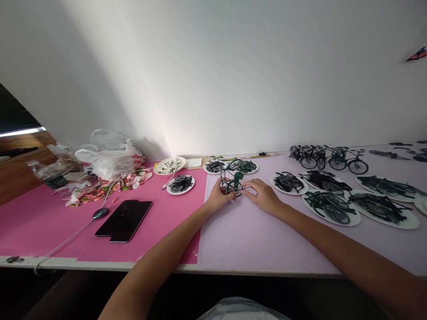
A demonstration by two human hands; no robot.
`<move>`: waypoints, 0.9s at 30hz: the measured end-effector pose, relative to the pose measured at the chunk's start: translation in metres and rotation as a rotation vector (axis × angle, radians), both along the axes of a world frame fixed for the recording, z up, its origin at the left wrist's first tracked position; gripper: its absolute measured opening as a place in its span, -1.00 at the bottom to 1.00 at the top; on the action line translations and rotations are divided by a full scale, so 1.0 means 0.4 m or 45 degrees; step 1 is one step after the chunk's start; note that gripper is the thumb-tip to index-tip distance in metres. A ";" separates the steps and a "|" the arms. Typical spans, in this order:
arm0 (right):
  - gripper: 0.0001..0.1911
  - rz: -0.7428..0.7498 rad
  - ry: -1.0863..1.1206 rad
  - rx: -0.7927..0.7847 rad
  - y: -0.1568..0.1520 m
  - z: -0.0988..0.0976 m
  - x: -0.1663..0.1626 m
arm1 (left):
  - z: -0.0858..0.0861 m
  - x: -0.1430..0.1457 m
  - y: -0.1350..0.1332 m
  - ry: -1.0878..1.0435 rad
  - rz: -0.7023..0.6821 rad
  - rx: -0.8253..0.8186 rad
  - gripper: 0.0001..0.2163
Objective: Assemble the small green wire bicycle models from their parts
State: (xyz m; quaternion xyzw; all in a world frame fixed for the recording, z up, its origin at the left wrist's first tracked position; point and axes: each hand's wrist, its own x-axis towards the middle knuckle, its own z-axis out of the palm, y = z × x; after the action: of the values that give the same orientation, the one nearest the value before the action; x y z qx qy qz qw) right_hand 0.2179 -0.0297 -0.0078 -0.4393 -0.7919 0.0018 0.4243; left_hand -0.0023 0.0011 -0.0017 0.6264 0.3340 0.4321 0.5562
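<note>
My L grip (217,198) clamped on mini bike (238,178), low on its left side; R grip (263,194) fingertips at its right, can't tell if closed on it. Bike's btwn both, approx upright, above counter (240,240): dk green, thin frame, spoked wheel. Far L: white bag (103,161) w/ red print, unreadable.

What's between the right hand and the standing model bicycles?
The head view shows a white plate of black bicycle parts between the right hand and the model bicycles.
</note>
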 end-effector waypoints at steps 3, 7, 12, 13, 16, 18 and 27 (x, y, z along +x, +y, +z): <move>-0.86 0.075 -0.002 -0.006 -0.001 -0.004 -0.004 | 0.001 -0.002 -0.001 -0.014 -0.076 0.017 -0.35; -0.84 0.143 -0.020 -0.007 -0.004 -0.003 -0.005 | -0.003 -0.005 0.001 -0.025 -0.153 0.022 -0.33; -0.82 0.138 -0.019 -0.019 -0.006 0.001 -0.004 | -0.011 -0.011 0.010 0.031 -0.174 0.045 -0.31; -0.83 0.139 -0.024 -0.035 -0.006 0.001 -0.004 | -0.011 -0.012 0.010 0.037 -0.181 0.042 -0.30; -0.84 0.147 -0.026 -0.083 -0.004 -0.001 -0.002 | -0.007 -0.013 0.010 0.018 -0.212 0.018 -0.27; -0.85 0.146 -0.023 -0.099 0.000 -0.005 0.000 | -0.005 -0.014 0.009 0.002 -0.227 0.002 -0.26; -0.83 0.154 -0.014 -0.112 0.019 -0.022 0.005 | -0.003 -0.020 0.013 0.018 -0.258 -0.022 -0.26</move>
State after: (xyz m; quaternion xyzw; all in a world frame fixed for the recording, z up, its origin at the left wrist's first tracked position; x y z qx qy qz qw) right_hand 0.2201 -0.0219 -0.0165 -0.4088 -0.8184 0.0600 0.3993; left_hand -0.0103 0.0065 -0.0029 0.6551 0.2765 0.3663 0.6002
